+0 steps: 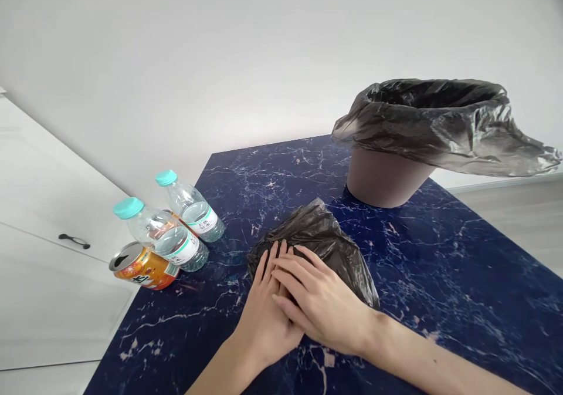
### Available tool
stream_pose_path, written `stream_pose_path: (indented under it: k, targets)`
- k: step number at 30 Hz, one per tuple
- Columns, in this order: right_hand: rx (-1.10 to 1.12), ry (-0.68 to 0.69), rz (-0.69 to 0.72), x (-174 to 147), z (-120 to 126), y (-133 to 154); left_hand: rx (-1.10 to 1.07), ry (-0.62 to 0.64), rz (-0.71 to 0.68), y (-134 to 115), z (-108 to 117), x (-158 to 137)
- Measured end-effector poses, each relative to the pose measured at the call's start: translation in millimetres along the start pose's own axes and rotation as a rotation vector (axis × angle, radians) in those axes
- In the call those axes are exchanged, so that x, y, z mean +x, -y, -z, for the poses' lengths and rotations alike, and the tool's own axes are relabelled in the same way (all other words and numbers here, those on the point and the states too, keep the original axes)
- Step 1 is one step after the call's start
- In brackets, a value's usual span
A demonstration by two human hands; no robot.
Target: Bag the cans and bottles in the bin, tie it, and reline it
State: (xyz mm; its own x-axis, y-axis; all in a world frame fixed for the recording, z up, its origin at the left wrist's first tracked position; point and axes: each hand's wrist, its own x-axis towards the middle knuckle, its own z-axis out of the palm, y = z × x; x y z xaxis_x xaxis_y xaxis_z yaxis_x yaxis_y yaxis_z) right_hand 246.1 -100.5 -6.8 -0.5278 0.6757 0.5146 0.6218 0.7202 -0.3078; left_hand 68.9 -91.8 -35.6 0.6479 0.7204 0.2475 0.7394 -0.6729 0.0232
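Observation:
A crumpled black plastic bag (349,260) lies on the blue marbled table (272,178). My left hand (268,307) rests flat on the bag's near edge with its fingers stretched out. Across the back of it lies my right hand (321,298), palm down, its fingers straight and slightly apart. Neither hand grips anything. The bag's part under my fingers is hidden.
Behind to the right stands a brownish bin (382,178) lined with a black bag (422,125) that flares over its rim. To the left are two clear bottles (165,236) with turquoise caps and an opened orange can (149,269). A white cabinet (48,277) borders the left.

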Motion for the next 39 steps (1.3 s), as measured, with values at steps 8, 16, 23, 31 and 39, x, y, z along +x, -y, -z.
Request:
stream_pose_path:
  k: [8, 16, 23, 31, 39]
  targets:
    - [-0.076, 0.118, -0.183, -4, -6, -22, -0.058, 0.076, -0.003, -5, 18, 10]
    - [-0.088, 0.204, -0.277, -6, -3, -30, -0.026, 0.003, -0.002, 0, 15, 5]
    - [-0.031, 0.258, -0.334, -5, -2, -32, -0.006, 0.001, -0.011, 2, 18, 5]
    - [-0.003, 0.298, -0.35, -1, -1, -35, -0.01, 0.0, -0.012, 2, 21, 2]
    - [-0.015, 0.277, -0.33, -16, -1, -45, -0.042, 0.046, -0.005, 11, 21, -3]
